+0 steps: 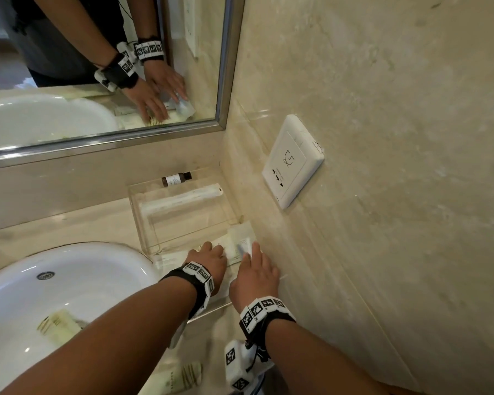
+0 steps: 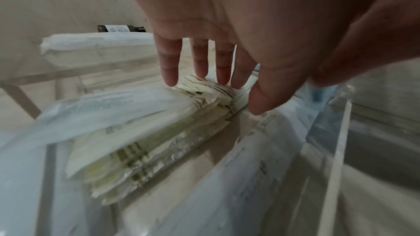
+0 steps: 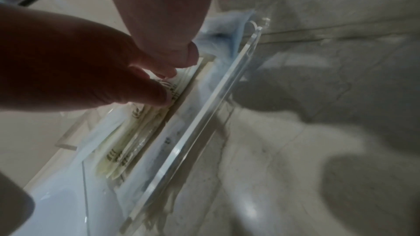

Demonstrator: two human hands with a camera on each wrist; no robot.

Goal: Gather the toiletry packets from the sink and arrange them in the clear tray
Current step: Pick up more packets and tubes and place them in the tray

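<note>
The clear tray [image 1: 135,215] stands on the counter to the right of the white sink [image 1: 103,283]. Both hands are in its near end. My left hand [image 1: 208,252] lies with straight fingers, their tips touching a stack of cream striped packets [image 2: 159,146] that also shows in the right wrist view [image 3: 127,150]. My right hand [image 1: 253,253] rests flat with a fingertip on a white-and-blue packet [image 1: 241,248] against the tray's right wall [image 3: 204,123]. A long white packet [image 1: 180,198] lies at the tray's far end. One cream packet [image 1: 59,326] lies in the sink basin.
A small brown bottle [image 1: 176,178] lies behind the tray against the back wall. Another striped packet [image 1: 184,377] lies at the counter's near edge. The side wall with a white socket plate [image 1: 293,162] rises close to the tray's right side. A mirror [image 1: 97,67] hangs above.
</note>
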